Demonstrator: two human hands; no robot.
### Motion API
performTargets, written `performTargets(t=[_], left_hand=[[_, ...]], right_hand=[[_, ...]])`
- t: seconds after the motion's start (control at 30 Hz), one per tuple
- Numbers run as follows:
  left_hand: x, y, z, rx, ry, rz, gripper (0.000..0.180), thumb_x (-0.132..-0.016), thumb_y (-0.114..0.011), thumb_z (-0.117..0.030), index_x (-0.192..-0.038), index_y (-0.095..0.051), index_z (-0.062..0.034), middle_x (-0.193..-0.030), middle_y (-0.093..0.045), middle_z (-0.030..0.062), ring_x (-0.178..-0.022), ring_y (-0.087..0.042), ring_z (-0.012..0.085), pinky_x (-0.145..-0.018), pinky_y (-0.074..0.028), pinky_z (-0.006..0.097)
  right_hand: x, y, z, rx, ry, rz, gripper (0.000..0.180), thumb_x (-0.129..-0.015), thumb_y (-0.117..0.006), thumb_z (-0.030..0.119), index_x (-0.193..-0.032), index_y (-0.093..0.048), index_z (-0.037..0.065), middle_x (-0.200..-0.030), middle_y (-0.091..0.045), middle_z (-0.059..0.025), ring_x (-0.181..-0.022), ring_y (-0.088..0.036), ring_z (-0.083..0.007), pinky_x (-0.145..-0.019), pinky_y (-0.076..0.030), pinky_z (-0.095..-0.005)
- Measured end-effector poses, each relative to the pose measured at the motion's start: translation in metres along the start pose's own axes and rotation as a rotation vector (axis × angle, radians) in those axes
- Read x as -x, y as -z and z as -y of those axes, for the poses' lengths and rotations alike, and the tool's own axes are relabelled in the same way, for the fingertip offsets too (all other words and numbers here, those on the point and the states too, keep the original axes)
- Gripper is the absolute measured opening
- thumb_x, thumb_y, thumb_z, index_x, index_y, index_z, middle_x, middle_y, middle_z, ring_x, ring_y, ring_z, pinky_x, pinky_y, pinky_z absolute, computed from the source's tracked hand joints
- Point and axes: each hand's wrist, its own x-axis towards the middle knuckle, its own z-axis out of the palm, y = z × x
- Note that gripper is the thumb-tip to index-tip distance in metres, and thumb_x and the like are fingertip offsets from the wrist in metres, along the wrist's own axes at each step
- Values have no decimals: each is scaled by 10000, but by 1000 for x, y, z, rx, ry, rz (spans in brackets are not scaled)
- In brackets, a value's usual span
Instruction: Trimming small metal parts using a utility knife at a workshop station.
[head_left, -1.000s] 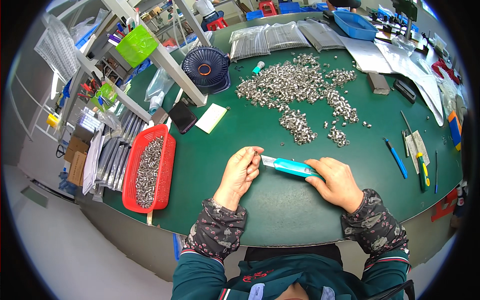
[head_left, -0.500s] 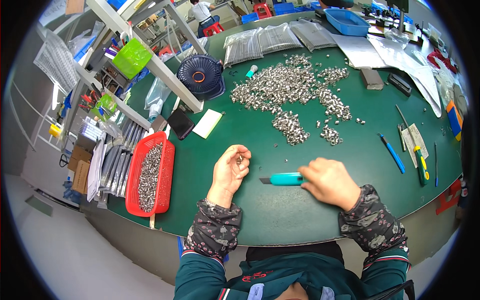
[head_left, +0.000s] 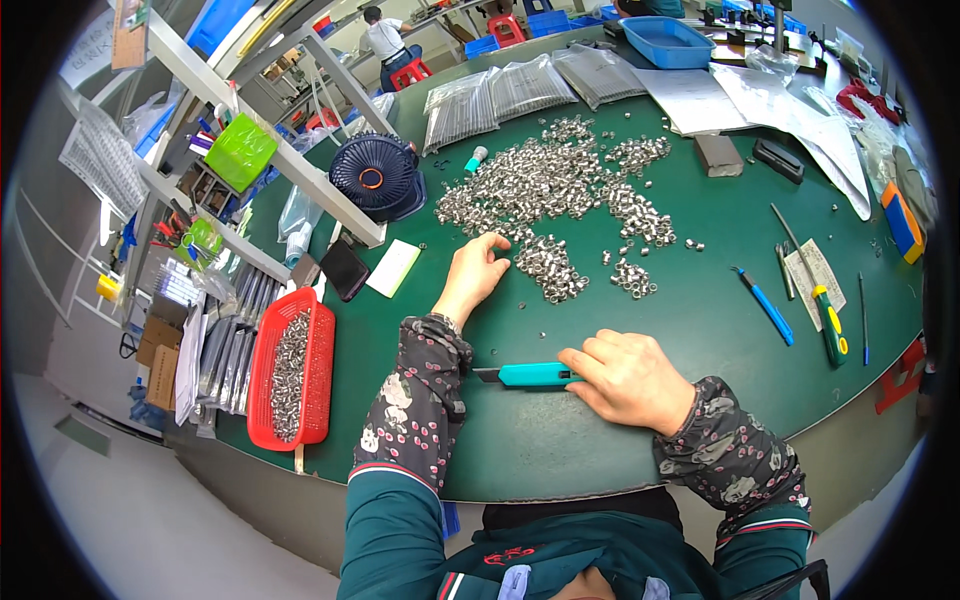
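My right hand (head_left: 632,378) grips the end of a teal utility knife (head_left: 535,375), held level over the near part of the green table. Its dark blade points left. My left hand (head_left: 474,276) reaches forward to the lower left edge of a big heap of small silvery metal rings (head_left: 545,178). The fingers of that hand are curled together, and what lies in them is hidden. Just right of its fingertips is a smaller cluster of rings (head_left: 550,270). A few dark bits lie on the table between the two hands.
A red basket (head_left: 323,385) of metal parts stands at the left edge. Nearby are a phone (head_left: 344,271), a pale notepad (head_left: 394,268) and a dark blue fan (head_left: 374,178). Rightward lie a blue pen-like tool (head_left: 768,308) and a screwdriver (head_left: 829,325). Bagged rods (head_left: 530,88) lie at the back.
My left hand has gone forward from palm-up beside the knife to the edge of the ring heap. The knife has shifted slightly left in my right hand. The whole view has tilted a little.
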Motion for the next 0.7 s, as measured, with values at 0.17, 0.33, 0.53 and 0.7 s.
performTargets(t=[0.17, 0.33, 0.53, 0.7], left_hand=[[-1, -6, -4, -23, -81, 10, 190, -732, -672, -116, -911, -626, -70, -635, -463, -10, -597, -450, 92, -570, -410, 263], [11, -4, -5, 140, -41, -93, 160, -750, -670, -156, -832, -603, -36, -689, -540, 42, -606, -525, 136, -585, -440, 301], [70, 33, 3, 1450, 179, 63, 62, -890, -519, -116, -898, -499, -58, -770, -540, 64, -490, -379, 54, -359, -276, 166], [117, 25, 14, 1636, 192, 48, 69, -878, -484, -55, -926, -531, -42, -867, -588, 111, -497, -383, 61, -360, -289, 161]], right_hand=[[1, -2, 0, -13, 5, 27, 267, -676, -693, 145, -887, -552, 63, -697, -506, -48, -689, -544, -204, -577, -465, -336], [1, -2, -1, -17, -18, 39, 287, -692, -687, 167, -923, -553, 63, -712, -520, -51, -701, -551, -213, -604, -462, -347], [-3, 0, -1, -126, 4, 9, 288, -740, -658, 168, -987, -555, 63, -745, -533, -62, -716, -547, -230, -624, -442, -362], [-7, -3, -3, -139, -96, -52, 275, -779, -625, 152, -1029, -556, 60, -751, -537, -79, -709, -547, -250, -616, -444, -366]])
